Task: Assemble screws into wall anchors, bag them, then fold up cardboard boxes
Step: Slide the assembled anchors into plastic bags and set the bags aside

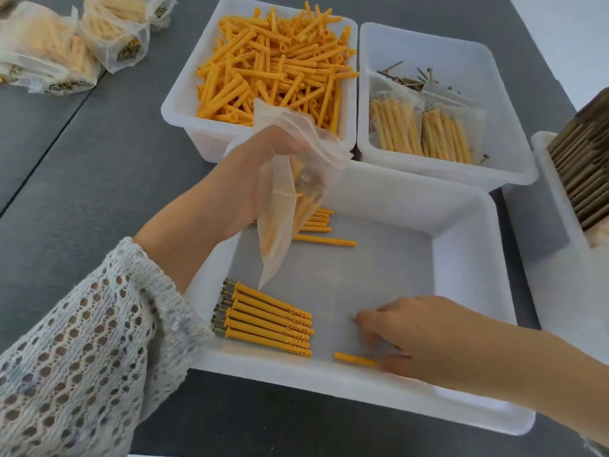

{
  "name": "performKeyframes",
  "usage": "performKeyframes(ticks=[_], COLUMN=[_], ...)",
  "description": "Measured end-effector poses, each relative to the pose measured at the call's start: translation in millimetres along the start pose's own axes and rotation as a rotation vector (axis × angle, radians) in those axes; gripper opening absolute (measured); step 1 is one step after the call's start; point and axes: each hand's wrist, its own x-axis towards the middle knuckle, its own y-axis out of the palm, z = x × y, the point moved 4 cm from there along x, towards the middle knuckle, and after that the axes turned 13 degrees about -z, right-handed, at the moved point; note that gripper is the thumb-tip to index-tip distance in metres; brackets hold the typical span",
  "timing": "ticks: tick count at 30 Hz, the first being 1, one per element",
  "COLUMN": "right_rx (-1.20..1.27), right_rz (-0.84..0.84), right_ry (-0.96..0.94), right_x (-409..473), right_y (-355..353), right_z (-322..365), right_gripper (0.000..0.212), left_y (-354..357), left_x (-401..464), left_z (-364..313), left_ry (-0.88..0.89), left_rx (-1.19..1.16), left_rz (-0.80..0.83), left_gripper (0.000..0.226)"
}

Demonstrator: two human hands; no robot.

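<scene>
A: Screw-and-anchor sets are being bagged. A row of assembled anchors (267,319) is laid along the left wall of the near tray (461,222), screw heads to the wall, presumably so a batch can be gathered in one go.

B: And the bag?

A: A clear bag (290,199) is held above the tray's far left corner by the left hand (263,173), which is closed round its mouth; some sets are already inside. It is probably kept over the tray so that anything dropped is caught.

B: The right hand?

A: The right hand (415,331) is lowered near the tray's front wall, fingers curled on a single anchor (354,359). Whether it is actually pinched cannot be told; the fingertips are blurred.

B: What is obscured?

A: More sets (324,234) at the far wall are partly covered by the bag. The stacked cardboard (580,173) at the tabletop's right edge is cut off.
</scene>
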Motion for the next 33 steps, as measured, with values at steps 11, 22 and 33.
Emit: performKeyframes(ticks=[11, 22, 33], right_rx=[-0.245, 0.471, 0.603], right_rz=[-0.226, -0.709, -0.581], right_ry=[-0.081, 0.077, 0.185], right_x=[28.7, 29.3, 49.1], right_y=[4.4, -91.2, -43.9], right_z=[11.1, -31.7, -43.6], right_gripper=[0.024, 0.010, 0.018], left_y=[-2.5, -9.2, -7.1], left_x=[2.8, 5.5, 5.2], left_z=[-7.9, -5.6, -5.3], left_ry=[0.084, 0.066, 0.081], left_rx=[-0.025, -0.020, -0.065], left_rz=[-0.124, -0.217, -0.189], left_gripper=[0.037, 0.032, 0.035])
